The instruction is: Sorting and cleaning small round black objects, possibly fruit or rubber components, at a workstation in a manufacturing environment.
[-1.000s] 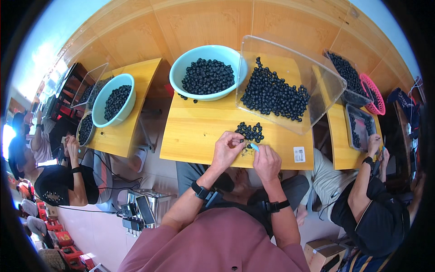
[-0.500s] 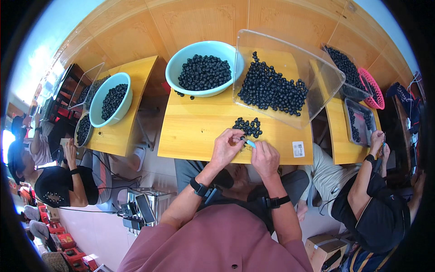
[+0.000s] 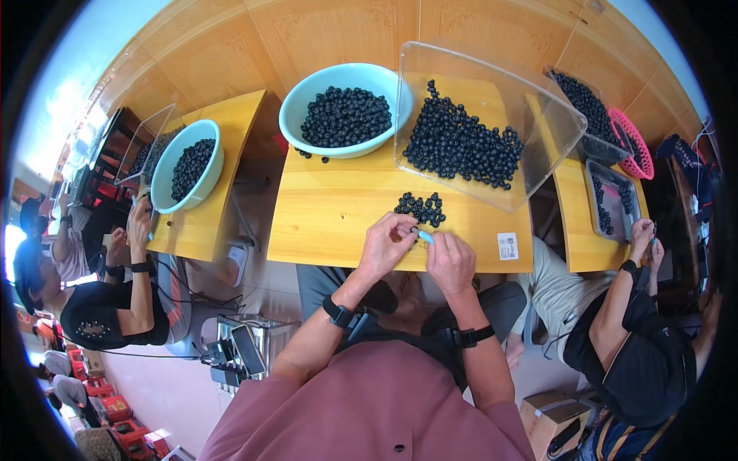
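My left hand is closed in a pinch on a small black bead-like piece at the near edge of the yellow table. A short tool with a light blue handle sits in the closed fingers of my right hand. Its tip meets the pinched piece, and what the tip looks like is too small to tell. Just beyond my fingers lies a small heap of the same round black pieces.
At the back stands a light blue basin of black pieces, beside a clear plastic tray holding more. People work at side tables: one left near another basin, one right near a metal tray. A white label marks the table's right corner.
My two hands keep nearly the same place and grip, with the blue-handled tool still at the piece. The person on the left has raised a hand toward their basin.
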The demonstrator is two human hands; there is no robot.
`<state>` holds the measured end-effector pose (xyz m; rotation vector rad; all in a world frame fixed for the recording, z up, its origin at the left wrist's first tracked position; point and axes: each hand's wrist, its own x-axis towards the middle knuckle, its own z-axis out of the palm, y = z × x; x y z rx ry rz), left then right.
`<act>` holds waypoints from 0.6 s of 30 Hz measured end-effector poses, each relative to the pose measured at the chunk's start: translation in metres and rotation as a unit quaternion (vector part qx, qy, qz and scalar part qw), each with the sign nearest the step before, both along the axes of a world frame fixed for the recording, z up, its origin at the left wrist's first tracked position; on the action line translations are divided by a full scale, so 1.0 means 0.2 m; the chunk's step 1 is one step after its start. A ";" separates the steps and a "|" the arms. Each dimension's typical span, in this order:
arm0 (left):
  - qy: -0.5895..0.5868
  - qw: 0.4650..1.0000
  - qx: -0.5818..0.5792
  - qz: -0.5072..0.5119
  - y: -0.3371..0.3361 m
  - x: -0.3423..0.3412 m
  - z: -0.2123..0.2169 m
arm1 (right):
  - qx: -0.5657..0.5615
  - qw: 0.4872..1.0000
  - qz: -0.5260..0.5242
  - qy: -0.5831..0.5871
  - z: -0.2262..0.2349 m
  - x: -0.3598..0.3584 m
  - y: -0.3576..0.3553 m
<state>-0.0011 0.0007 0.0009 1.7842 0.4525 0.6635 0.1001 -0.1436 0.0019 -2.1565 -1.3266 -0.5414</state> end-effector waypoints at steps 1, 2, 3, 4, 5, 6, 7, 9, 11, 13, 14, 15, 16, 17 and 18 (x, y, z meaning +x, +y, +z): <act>0.007 1.000 -0.006 -0.002 0.00 0.00 0.00 | 0.001 1.000 0.000 0.002 0.00 0.00 0.00; 0.008 1.000 -0.006 -0.002 0.00 0.00 -0.01 | 0.000 1.000 0.000 0.003 0.00 0.00 0.00; -0.001 0.999 -0.040 -0.007 0.00 0.00 -0.03 | -0.001 1.000 0.000 0.008 0.01 0.00 0.00; -0.009 0.997 -0.074 -0.013 0.01 0.00 -0.04 | -0.003 1.000 0.000 0.013 0.01 0.00 0.00; -0.009 0.997 -0.074 -0.012 0.01 0.00 -0.06 | -0.003 1.000 0.001 0.013 0.01 0.00 0.00; -0.020 0.995 -0.096 -0.023 0.01 0.01 -0.07 | -0.001 1.000 0.002 0.014 0.01 0.00 0.00; -0.030 0.992 -0.119 -0.034 0.02 0.01 -0.07 | 0.002 1.000 0.002 0.016 0.00 0.00 0.01; -0.032 0.990 -0.133 -0.029 0.02 0.01 -0.08 | -0.004 1.000 -0.018 0.023 -0.02 0.01 0.01; -0.035 0.988 -0.147 -0.025 0.02 0.02 -0.07 | -0.009 0.999 -0.038 0.029 -0.03 0.02 0.02; -0.063 0.988 -0.143 -0.013 0.04 0.02 -0.07 | -0.013 0.999 -0.032 0.027 -0.01 0.02 0.03; -0.066 0.988 -0.140 -0.011 0.04 0.02 -0.06 | -0.010 0.999 -0.030 0.025 0.00 0.02 0.04; -0.062 0.992 -0.107 0.000 0.03 0.01 -0.04 | -0.016 0.999 -0.029 0.029 0.00 0.01 0.03; -0.061 0.996 -0.070 0.014 0.04 0.01 -0.03 | -0.018 0.999 -0.026 0.030 0.01 0.02 0.03; -0.064 0.994 -0.083 0.016 0.03 0.00 -0.01 | -0.009 0.999 -0.023 0.022 0.01 0.01 0.03; -0.021 0.998 -0.058 0.024 0.03 -0.01 -0.01 | -0.003 0.999 -0.025 0.027 0.01 0.00 0.02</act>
